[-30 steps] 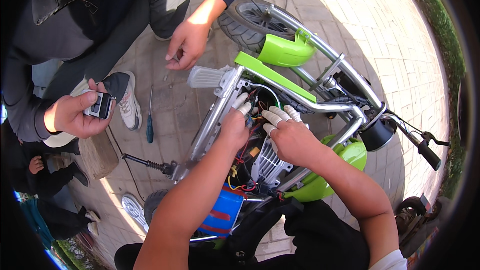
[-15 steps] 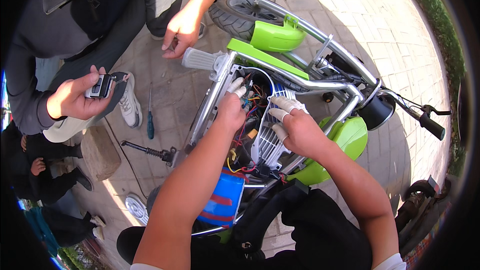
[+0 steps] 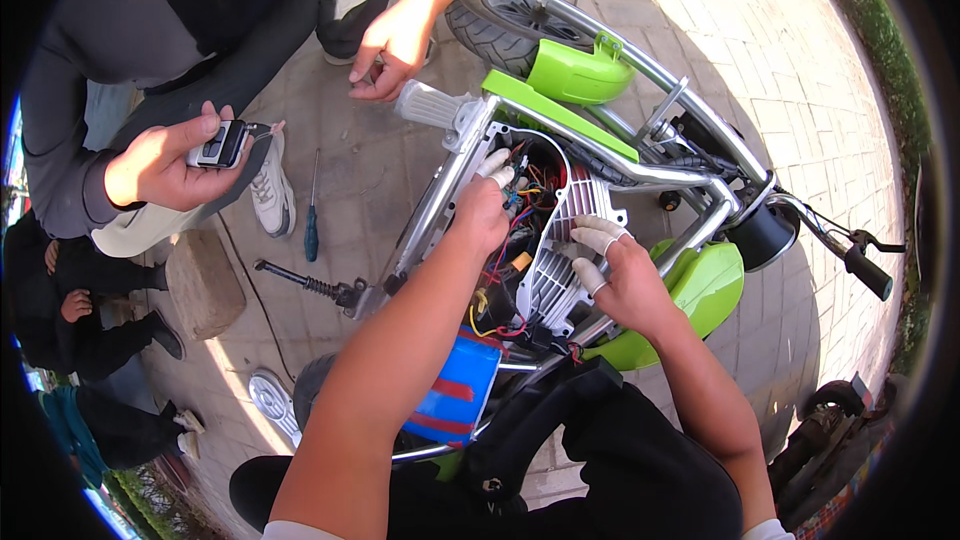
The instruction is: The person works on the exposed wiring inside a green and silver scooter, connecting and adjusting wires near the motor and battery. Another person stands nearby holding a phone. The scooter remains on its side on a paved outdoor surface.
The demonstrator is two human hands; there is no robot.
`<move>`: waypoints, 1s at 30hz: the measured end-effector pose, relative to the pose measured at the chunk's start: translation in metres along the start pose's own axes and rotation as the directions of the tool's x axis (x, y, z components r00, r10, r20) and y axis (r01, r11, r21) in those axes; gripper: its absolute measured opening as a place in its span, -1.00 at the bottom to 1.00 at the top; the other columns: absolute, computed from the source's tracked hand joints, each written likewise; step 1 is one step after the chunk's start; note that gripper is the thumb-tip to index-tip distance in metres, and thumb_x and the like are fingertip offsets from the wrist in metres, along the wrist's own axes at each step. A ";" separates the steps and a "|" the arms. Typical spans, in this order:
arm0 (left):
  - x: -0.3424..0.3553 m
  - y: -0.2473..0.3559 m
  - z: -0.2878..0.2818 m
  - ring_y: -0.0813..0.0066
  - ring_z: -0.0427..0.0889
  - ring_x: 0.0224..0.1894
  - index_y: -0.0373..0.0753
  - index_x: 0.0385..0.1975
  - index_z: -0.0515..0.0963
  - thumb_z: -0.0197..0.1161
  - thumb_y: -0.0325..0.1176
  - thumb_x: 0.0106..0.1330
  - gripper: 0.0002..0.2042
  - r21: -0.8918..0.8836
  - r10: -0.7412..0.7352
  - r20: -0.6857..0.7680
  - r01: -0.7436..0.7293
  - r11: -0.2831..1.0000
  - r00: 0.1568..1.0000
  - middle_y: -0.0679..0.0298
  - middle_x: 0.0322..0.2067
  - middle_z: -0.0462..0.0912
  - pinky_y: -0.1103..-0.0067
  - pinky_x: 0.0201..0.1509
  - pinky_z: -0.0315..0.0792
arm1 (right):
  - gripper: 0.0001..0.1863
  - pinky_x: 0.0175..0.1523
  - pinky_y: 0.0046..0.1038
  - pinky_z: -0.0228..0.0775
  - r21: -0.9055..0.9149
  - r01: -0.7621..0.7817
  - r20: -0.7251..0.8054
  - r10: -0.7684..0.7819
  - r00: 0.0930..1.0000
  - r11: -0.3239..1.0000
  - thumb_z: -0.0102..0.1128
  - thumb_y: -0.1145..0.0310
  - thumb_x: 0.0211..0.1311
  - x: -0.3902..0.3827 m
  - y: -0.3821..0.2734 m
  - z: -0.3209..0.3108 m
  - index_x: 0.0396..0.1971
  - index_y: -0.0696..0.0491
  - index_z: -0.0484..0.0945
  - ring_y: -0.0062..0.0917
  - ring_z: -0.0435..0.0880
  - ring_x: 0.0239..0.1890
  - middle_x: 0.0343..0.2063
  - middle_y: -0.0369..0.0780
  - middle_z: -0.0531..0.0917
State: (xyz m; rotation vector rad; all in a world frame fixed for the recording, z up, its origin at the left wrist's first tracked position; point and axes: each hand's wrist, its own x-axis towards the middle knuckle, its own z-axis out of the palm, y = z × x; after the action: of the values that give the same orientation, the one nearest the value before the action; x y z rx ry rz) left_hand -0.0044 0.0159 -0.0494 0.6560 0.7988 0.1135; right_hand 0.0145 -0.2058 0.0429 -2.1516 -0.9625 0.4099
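My left hand [image 3: 483, 212] reaches into the open housing of a small green motorbike. Its white-covered fingertips are closed around thin coloured wires [image 3: 520, 202], though the exact grip is partly hidden. Beside the wires leans a silver finned cover [image 3: 553, 282], tilted along the housing's right side. My right hand [image 3: 634, 285], also with white finger coverings, has its fingers apart with the tips at the cover's fins. A yellow connector [image 3: 521, 261] lies among the wires. Below the housing sits a blue pack [image 3: 455, 395] with red stripes.
Opposite me a person holds a small silver-and-black device [image 3: 221, 144]; their other hand [image 3: 394, 48] hangs near the footpeg [image 3: 432, 105]. A screwdriver [image 3: 311, 230], a stone block [image 3: 203, 285] and a grey metal cover [image 3: 272, 400] lie on the paving. The handlebar [image 3: 868, 270] juts out right.
My right hand has drawn back slightly toward me and right along the finned cover. My left hand stays among the wires. The whole view has shifted a little.
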 end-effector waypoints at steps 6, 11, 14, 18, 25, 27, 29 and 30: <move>-0.004 0.002 -0.003 0.42 0.60 -0.01 -0.12 0.32 0.47 0.13 -0.51 0.48 -0.58 0.000 -0.011 -0.027 0.011 1.000 1.000 0.28 0.08 0.62 0.35 0.14 0.48 | -0.65 0.24 -0.21 0.51 0.040 0.017 0.014 -0.018 1.000 0.999 0.36 0.46 0.24 0.009 -0.003 0.001 0.04 0.14 0.64 -0.07 0.64 0.13 0.10 -0.03 0.66; -0.009 0.005 0.006 0.36 0.51 0.19 -0.23 0.39 0.40 0.10 -0.53 0.49 -0.54 0.004 0.017 -0.072 -0.017 1.000 0.997 0.18 0.21 0.54 0.40 0.32 0.42 | -0.65 0.20 -0.19 0.53 -0.014 0.126 0.063 -0.125 0.990 0.992 0.40 0.45 0.20 0.023 -0.010 0.001 0.00 0.13 0.64 -0.08 0.66 0.07 0.05 -0.05 0.68; -0.011 0.004 0.003 0.31 0.39 0.37 -0.29 0.43 0.34 0.12 -0.43 0.51 -0.51 0.011 0.039 -0.058 -0.038 0.999 0.998 0.11 0.35 0.43 0.35 0.46 0.29 | -0.66 0.19 -0.17 0.53 -0.001 0.152 0.083 -0.151 0.985 0.988 0.40 0.44 0.19 0.030 -0.014 0.004 -0.02 0.16 0.64 -0.07 0.66 0.06 0.02 -0.04 0.69; -0.015 0.007 0.003 0.27 0.41 0.36 -0.38 0.44 0.28 0.11 -0.28 0.54 -0.46 0.029 -0.053 -0.091 0.056 0.998 0.994 0.03 0.32 0.44 0.37 0.47 0.25 | -0.71 0.20 -0.18 0.51 -0.069 0.263 0.136 -0.252 0.958 0.962 0.41 0.46 0.15 0.045 -0.016 0.011 -0.12 0.15 0.66 -0.13 0.67 0.05 -0.06 -0.07 0.71; -0.070 0.018 -0.011 0.03 0.59 0.18 -0.34 0.23 0.50 0.17 -0.33 0.48 -0.61 0.880 0.326 0.095 -0.233 0.414 0.941 -0.06 0.11 0.62 0.29 0.25 0.45 | -0.89 0.32 -0.13 0.38 -0.298 0.472 0.325 -0.377 0.867 0.830 0.23 0.41 0.10 0.059 -0.016 0.023 -0.39 0.11 0.62 -0.27 0.68 -0.01 -0.30 -0.16 0.68; -0.100 0.033 -0.012 -0.02 0.61 0.09 -0.31 0.12 0.60 0.24 -0.40 0.39 -0.67 0.923 0.289 0.316 -0.363 0.128 0.904 -0.03 0.00 0.68 0.27 0.18 0.48 | -0.88 0.33 -0.11 0.38 -0.307 0.470 0.308 -0.381 0.872 0.828 0.22 0.42 0.10 0.061 -0.011 0.020 -0.37 0.10 0.62 -0.26 0.68 0.01 -0.29 -0.15 0.68; -0.119 0.033 -0.011 -0.07 0.60 -0.05 -0.32 -0.02 0.67 0.35 -0.45 0.25 -0.70 0.911 0.303 0.400 -0.413 -0.024 0.865 0.00 -0.14 0.69 0.24 0.04 0.50 | -0.87 0.23 -0.15 0.49 -0.323 0.499 0.288 -0.419 0.861 0.804 0.21 0.43 0.12 0.068 -0.006 0.017 -0.33 0.11 0.62 -0.25 0.72 -0.05 -0.33 -0.14 0.68; -0.119 0.032 -0.012 -0.05 0.60 -0.12 -0.33 -0.05 0.66 0.41 -0.38 0.21 -0.68 0.889 0.250 0.458 -0.441 -0.124 0.853 0.03 -0.20 0.69 0.21 -0.03 0.50 | -0.82 0.20 -0.18 0.51 -0.313 0.468 0.355 -0.355 0.865 0.826 0.21 0.44 0.10 0.071 -0.005 0.015 -0.28 0.10 0.63 -0.25 0.72 -0.06 -0.29 -0.14 0.69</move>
State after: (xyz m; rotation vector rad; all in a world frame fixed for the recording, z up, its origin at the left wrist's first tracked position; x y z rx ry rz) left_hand -0.0923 0.0076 0.0379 2.3675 0.3812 -0.0669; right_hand 0.0515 -0.1432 0.0373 -2.1679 -1.7694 0.3305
